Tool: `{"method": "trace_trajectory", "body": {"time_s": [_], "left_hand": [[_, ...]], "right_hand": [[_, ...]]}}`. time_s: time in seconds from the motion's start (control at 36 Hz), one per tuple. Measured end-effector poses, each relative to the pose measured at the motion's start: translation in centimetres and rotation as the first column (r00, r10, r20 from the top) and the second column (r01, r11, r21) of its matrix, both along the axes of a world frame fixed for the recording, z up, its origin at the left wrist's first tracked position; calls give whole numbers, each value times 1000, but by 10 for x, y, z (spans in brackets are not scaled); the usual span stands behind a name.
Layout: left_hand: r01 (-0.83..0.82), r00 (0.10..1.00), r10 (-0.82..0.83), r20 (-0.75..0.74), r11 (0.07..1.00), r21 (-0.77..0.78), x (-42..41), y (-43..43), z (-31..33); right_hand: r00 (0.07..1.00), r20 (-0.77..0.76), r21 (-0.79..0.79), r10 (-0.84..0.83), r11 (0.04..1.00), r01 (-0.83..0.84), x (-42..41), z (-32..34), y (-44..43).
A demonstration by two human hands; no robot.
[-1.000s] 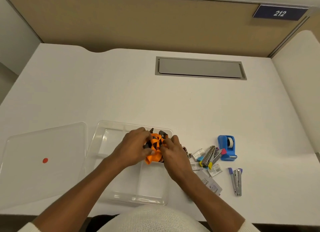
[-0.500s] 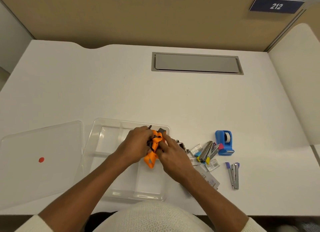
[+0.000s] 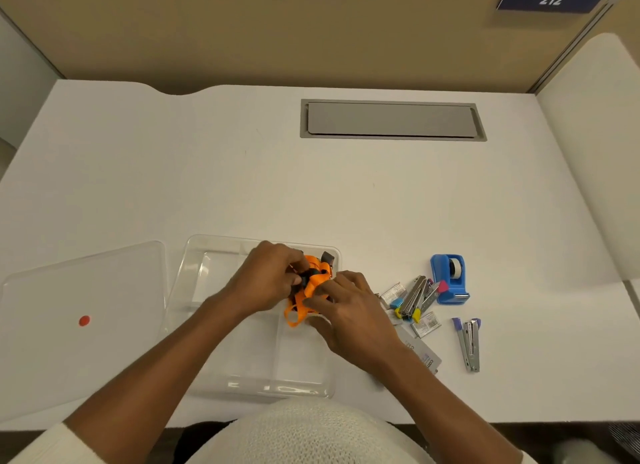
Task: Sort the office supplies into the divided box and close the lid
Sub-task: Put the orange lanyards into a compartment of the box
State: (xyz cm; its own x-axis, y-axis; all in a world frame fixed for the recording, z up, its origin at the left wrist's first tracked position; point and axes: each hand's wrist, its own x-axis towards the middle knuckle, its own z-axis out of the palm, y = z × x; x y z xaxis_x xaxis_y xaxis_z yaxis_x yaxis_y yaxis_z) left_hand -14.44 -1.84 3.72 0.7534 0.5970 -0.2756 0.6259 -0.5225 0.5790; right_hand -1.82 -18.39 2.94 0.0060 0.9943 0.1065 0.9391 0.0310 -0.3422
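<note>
A clear divided box (image 3: 207, 266) lies open on the white desk near its front edge. Over the box's back right compartment, my left hand (image 3: 266, 280) and my right hand (image 3: 349, 311) both grip a bundle of orange straps with black clips (image 3: 308, 290). One orange loop hangs down toward the box's middle divider. The clear lid (image 3: 69, 325), marked with a red dot, lies flat to the left of the box. Several small staplers (image 3: 415, 297), little staple packets (image 3: 424, 326), a blue tape dispenser (image 3: 448, 278) and a purple-tipped stapler (image 3: 469, 342) lie to the right.
A grey cable hatch (image 3: 393, 119) is set into the desk at the back. A beige partition (image 3: 277, 30) rises behind the desk, and a white side panel (image 3: 595, 152) stands at the right. A flat card (image 3: 424, 354) lies partly under my right forearm.
Both hands have kept working the orange strap bundle over the box's back right compartment. The bundle looks more gathered, and a loop now dangles lower. The head camera has shifted slightly.
</note>
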Motion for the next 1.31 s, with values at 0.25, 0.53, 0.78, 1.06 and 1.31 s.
{"method": "trace_trajectory", "body": {"time_s": [0.25,0.53,0.78,1.06,1.31], "left_hand": [[73,996,-82,39,977,198,-6,0,-18],[305,952,-278,-126,860,409,-13,-20,-28],[161,987,-161,-11,982,102,-30,-30,-19],[164,987,-157,-47,957,238,-32,-31,-22],[51,996,-71,54,951,305,-11,-38,-17]], "right_hand": [[987,105,65,-124,991,118,-16,-34,10],[961,197,23,-193,981,192,-1,-39,29],[995,-47,-41,-89,995,87,30,-10,27],[981,169,-149,97,986,-72,44,-19,39],[976,216,-132,12,991,17,27,-38,37]]}}
